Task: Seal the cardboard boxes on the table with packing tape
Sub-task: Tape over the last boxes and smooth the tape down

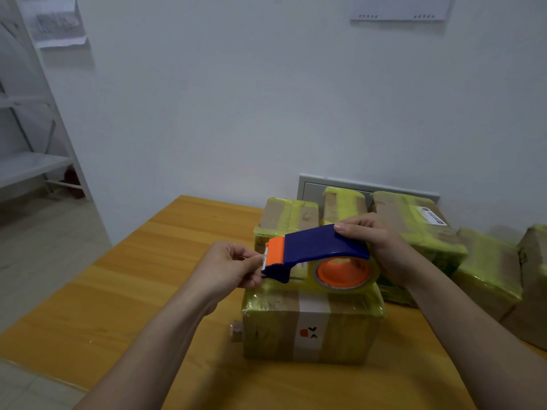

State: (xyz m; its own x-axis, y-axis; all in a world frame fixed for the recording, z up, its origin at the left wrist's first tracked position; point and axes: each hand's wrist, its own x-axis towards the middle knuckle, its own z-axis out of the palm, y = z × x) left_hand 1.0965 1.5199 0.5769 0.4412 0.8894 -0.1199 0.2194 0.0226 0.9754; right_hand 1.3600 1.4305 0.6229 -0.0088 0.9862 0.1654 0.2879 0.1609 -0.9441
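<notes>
A blue tape dispenser (319, 247) with an orange cutter head and an orange-cored roll of clear tape hovers over the nearest cardboard box (310, 327). That box is wrapped in yellowish tape and has a white strip with a small logo on its front. My right hand (376, 247) grips the dispenser's rear end and the roll. My left hand (233, 267) pinches the tape end at the serrated cutter, just left of the dispenser's nose.
Several more taped cardboard boxes (420, 226) stand behind and to the right on the wooden table (118, 291), reaching the wall. The table's left edge drops to a tiled floor. A white metal shelf (35, 161) stands at far left.
</notes>
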